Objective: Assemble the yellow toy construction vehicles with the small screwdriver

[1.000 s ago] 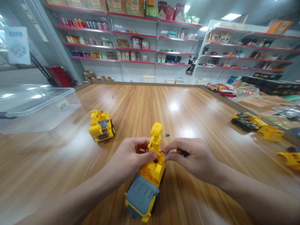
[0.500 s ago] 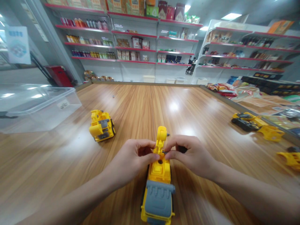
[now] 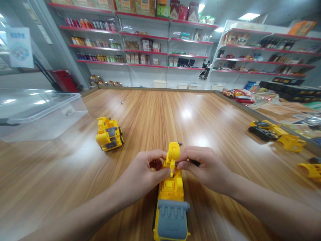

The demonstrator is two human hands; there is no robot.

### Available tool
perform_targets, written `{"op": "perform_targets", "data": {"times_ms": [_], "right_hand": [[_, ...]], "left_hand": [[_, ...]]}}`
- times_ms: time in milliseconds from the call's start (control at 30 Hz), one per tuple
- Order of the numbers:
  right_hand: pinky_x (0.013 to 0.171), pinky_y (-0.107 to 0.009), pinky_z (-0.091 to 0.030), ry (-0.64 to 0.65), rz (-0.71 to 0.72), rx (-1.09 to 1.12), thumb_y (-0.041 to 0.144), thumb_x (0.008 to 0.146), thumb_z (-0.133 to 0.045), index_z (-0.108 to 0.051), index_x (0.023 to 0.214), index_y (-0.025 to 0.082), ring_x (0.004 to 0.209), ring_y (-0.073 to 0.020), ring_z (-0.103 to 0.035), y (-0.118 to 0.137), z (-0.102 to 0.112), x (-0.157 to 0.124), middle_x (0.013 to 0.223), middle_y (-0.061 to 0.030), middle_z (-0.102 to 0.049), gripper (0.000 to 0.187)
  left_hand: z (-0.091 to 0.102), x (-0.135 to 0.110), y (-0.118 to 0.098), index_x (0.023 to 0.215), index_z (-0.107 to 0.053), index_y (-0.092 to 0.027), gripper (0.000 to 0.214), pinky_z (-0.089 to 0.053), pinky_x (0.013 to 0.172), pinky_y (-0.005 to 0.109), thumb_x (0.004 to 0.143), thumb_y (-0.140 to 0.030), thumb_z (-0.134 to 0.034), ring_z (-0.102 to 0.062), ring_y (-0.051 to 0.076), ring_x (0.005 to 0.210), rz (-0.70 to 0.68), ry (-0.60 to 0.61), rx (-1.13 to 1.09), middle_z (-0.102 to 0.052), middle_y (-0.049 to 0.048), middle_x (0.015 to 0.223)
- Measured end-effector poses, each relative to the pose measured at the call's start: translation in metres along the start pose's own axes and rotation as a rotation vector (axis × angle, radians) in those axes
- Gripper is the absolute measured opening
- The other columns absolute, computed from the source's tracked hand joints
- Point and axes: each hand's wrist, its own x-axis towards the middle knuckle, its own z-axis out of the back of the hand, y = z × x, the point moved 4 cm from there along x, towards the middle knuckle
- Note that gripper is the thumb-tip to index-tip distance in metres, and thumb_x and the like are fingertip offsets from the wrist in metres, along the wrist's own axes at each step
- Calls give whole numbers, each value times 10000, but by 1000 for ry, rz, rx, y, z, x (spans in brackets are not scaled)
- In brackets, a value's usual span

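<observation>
The left hand [image 3: 144,172] pinches the toy truck [image 3: 171,191]; beside that grip, the right hand [image 3: 207,169] squeezes a dark bit [image 3: 176,164]. It seems lining-up time, needing steady fingers next.

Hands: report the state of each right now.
Left hand: closed on the yellow plastic toy truck with grey front.
Right hand: closed on a small dark-grey piece, mostly hidden.

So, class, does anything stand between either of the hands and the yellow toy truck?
Nothing visible does: the left hand holds the yellow toy truck near its boom, and the right hand, with a small dark piece at its fingertips, is close beside that boom.
</observation>
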Motion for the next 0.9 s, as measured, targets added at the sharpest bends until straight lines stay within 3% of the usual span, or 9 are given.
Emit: {"op": "perform_targets", "data": {"times_ms": [400,900], "right_hand": [[659,-269,-438,14,18,45,191,922,-595,-661,805,171,718,-128,-567,-2,-3,0,770,-15,-624,136],[652,-277,-452,-23,-99,100,280,881,-669,-668,773,171,709,-138,-592,-5,-5,-3,736,-6,-639,154]], "left_hand": [[1,-4,-9,930,-722,-181,164,-468,666,272,801,-178,-622,-622,174,746,-67,-50,136,-703,20,838],[-2,-4,-9,869,-704,-160,115,-454,656,277,809,-211,-621,-592,173,743,-97,-30,98,-670,40,821]]}}
